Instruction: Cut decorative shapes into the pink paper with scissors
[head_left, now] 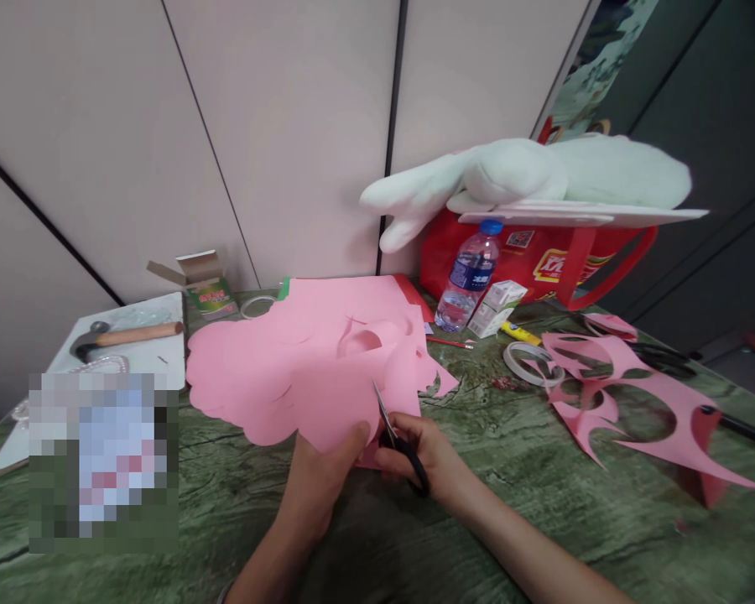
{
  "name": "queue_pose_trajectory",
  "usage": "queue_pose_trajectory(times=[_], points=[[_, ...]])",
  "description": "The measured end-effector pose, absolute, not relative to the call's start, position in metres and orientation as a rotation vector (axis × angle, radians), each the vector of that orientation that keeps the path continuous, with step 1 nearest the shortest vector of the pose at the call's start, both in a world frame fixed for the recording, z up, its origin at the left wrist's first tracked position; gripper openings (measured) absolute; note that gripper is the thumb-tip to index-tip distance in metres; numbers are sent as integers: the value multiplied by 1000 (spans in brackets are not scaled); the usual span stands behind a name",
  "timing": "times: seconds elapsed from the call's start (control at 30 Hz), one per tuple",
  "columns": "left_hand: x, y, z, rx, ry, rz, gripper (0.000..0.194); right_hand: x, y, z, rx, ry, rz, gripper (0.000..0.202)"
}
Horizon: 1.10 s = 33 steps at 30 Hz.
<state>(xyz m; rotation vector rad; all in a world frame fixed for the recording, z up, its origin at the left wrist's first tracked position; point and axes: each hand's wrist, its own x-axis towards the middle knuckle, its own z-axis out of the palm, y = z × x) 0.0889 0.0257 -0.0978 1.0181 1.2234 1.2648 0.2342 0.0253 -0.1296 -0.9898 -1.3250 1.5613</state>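
Note:
Low in the middle of the head view, my left hand [327, 474] grips the near edge of a pink paper sheet [245, 369] with a scalloped outline, its thumb on top. My right hand [424, 453] is closed round the black handles of a pair of scissors [404, 449]. The blades point up and to the left over the pink paper, close to my left thumb. How far the blades are apart is hard to tell. More pink paper, with curved cuts in it, lies beneath and behind the scalloped sheet.
At the left, a hammer [132, 335] lies on a white board [174, 365]. Behind stand an opened box [210, 295], a water bottle [469, 277], a small carton [498, 309] and a red bag [528, 260]. Tape [533, 363] and pink scraps [660, 403] lie right.

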Motion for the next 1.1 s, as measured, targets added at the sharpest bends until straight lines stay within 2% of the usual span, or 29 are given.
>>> queue_pose_trajectory(times=[0.4, 0.6, 0.97, 1.1], points=[[89, 27, -94, 919, 1229, 1294, 33, 235, 25, -125, -1032, -1359, 1534, 52], [87, 27, -97, 917, 1189, 1278, 18, 234, 25, -125, -1053, -1348, 1528, 54], [87, 30, -104, 921, 1246, 1350, 23, 231, 23, -127, -1045, -1294, 1554, 48], [85, 30, -108, 1137, 1249, 1214, 26, 229, 23, -128, -994, -1269, 1582, 46]])
